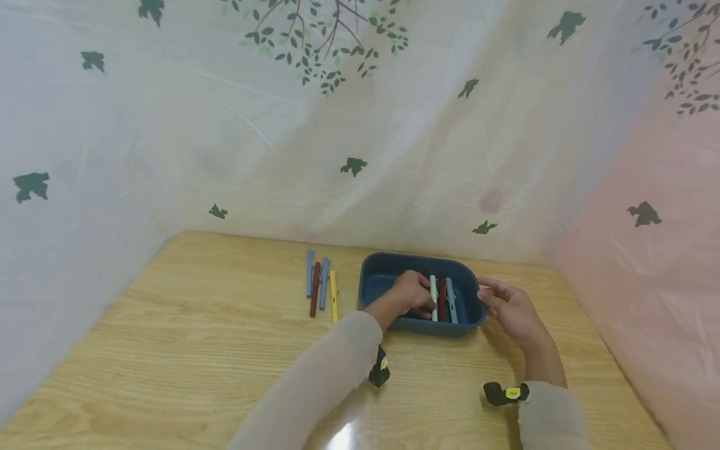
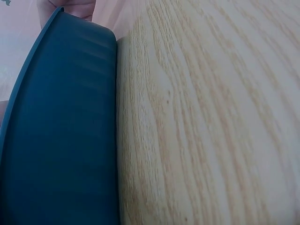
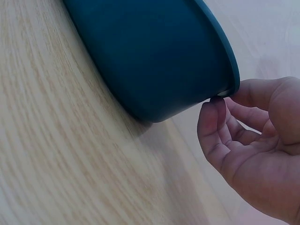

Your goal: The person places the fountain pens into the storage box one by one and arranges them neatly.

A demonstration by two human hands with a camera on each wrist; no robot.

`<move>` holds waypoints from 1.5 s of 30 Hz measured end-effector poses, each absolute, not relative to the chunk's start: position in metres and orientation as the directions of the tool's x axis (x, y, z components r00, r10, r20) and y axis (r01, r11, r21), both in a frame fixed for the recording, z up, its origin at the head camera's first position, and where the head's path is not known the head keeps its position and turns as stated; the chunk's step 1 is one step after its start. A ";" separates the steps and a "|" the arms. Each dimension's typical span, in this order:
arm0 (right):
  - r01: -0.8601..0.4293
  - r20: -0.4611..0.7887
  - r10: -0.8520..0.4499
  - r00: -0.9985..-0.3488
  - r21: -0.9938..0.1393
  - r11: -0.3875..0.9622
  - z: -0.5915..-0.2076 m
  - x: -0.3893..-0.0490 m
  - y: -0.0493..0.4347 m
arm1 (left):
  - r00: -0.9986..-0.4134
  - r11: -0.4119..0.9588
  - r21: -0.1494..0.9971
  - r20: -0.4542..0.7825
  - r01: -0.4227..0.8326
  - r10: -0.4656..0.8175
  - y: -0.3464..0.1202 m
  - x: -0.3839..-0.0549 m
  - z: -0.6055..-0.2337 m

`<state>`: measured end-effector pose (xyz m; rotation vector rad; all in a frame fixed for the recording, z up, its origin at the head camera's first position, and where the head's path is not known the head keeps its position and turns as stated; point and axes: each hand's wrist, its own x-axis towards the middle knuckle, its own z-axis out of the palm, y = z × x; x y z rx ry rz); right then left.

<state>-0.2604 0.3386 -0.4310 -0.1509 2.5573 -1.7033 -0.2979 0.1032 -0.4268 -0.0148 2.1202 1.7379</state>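
A dark blue box (image 1: pixel 382 265) with rounded corners stands open-topped on the table. Inside it, my left hand (image 1: pixel 413 292) reaches over the near rim and its curled fingers hold a pale mint pen (image 1: pixel 434 300). To the right of that pen lie a dark red pen (image 1: pixel 442 301) and a grey-blue pen (image 1: pixel 452 301), roughly parallel. At the box's right end, my right hand (image 1: pixel 510 309) pinches the rim between thumb and fingers, seen closely in the right wrist view. The box wall hides my left fingers in the left wrist view.
Left of the box, two blue pens (image 1: pixel 309 274), a dark red pen (image 1: pixel 315 290) and a yellow pen (image 1: pixel 334 294) lie on the wooden table (image 1: pixel 197 337). A printed curtain (image 1: pixel 270 175) rises behind the table and along its sides.
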 end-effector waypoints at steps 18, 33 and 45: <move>-0.046 0.002 -0.119 -0.993 -0.928 0.369 -0.432 -0.265 0.340 | -0.933 0.220 0.946 -0.285 -0.236 0.221 0.103 -0.301 -0.425; -0.041 -0.003 -0.115 -0.993 -0.928 0.372 -0.430 -0.262 0.338 | -0.910 0.156 0.970 -0.230 -0.186 0.344 0.082 -0.306 -0.392; -0.042 -0.001 -0.120 -0.993 -0.933 0.358 -0.429 -0.260 0.337 | -0.899 0.133 0.986 -0.145 -0.097 0.414 0.052 -0.302 -0.372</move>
